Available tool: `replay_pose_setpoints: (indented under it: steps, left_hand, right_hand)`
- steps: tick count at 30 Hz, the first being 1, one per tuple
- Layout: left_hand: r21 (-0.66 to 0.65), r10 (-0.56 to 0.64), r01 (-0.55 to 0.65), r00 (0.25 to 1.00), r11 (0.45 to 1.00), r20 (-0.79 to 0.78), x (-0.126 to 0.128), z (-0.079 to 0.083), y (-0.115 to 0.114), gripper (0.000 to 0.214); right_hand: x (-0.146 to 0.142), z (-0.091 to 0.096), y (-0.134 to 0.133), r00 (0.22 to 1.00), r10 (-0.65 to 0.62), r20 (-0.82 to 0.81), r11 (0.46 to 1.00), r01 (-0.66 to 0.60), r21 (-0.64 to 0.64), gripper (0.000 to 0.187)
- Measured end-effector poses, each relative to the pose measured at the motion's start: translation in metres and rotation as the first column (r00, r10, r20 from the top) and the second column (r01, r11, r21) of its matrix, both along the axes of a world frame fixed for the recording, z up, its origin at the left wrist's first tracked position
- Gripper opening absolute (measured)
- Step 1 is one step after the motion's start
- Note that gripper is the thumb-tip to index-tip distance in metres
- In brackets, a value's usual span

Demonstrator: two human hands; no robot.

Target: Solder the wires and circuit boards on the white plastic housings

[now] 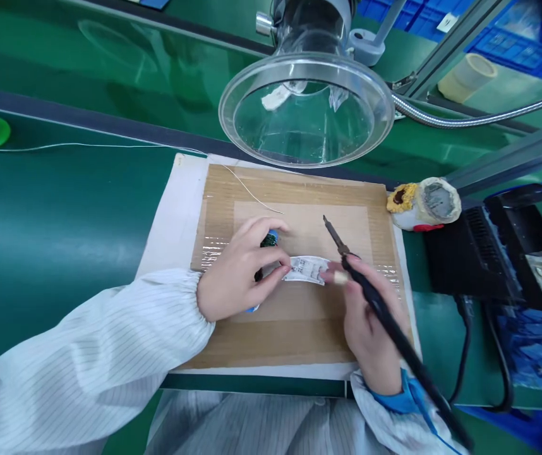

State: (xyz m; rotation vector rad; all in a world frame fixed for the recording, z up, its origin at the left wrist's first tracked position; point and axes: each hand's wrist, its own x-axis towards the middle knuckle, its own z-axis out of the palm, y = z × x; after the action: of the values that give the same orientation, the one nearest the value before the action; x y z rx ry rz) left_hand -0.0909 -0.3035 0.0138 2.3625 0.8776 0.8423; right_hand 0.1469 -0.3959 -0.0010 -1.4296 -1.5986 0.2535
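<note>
Okay, my left hand [240,272] pinches a green circuit board [268,240] above the cardboard [299,341], my right hand [366,328] grips a soldering iron [379,309], and the tip-cleaner pot [417,218] beside them holds grey metal wool [439,201]

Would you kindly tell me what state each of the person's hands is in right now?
Left hand: closed, holding a small circuit board.
Right hand: closed, holding a soldering iron.

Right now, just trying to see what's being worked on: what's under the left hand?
A green circuit board with blue edging shows inside the left hand, over the cardboard. The palm and fingers cover most of it, so its face cannot be seen.
</note>
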Motion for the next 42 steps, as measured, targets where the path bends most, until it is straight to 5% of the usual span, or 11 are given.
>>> replay_pose_setpoints:
  steps: [6, 17, 24, 39, 42]
  left_hand:
    - [-0.115, -0.009, 0.012, 1.0, 0.993, 0.023, 0.0023, -0.0009, 0.001, 0.02]
    - [-0.122, -0.021, 0.021, 1.0, 0.992, 0.0, 0.0026, -0.0007, 0.002, 0.018]
    - [-0.119, -0.022, 0.023, 1.0, 0.993, 0.013, 0.0029, -0.0015, 0.0015, 0.019]
    - [-0.142, -0.025, 0.028, 1.0, 0.989, 0.019, 0.0023, -0.0019, 0.0012, 0.016]
    - [-0.129, -0.025, 0.027, 1.0, 0.991, 0.019, 0.0025, -0.0013, 0.0012, 0.017]
  right_hand:
    - [0.0076, 0.0067, -0.007, 0.988, 0.048, -0.145, 0.982, -0.019, 0.19, 0.026]
    - [0.0063, 0.01, -0.006, 0.992, 0.087, -0.092, 0.988, -0.074, 0.136, 0.023]
    - [0.0069, 0.0028, -0.0004, 0.984, -0.028, -0.178, 0.954, 0.08, 0.29, 0.027]
    - [0.0077, 0.0069, -0.0061, 0.988, 0.069, -0.14, 0.99, -0.05, 0.134, 0.026]
    - [0.0083, 0.0043, -0.0043, 0.987, 0.059, -0.152, 0.982, -0.029, 0.187, 0.026]
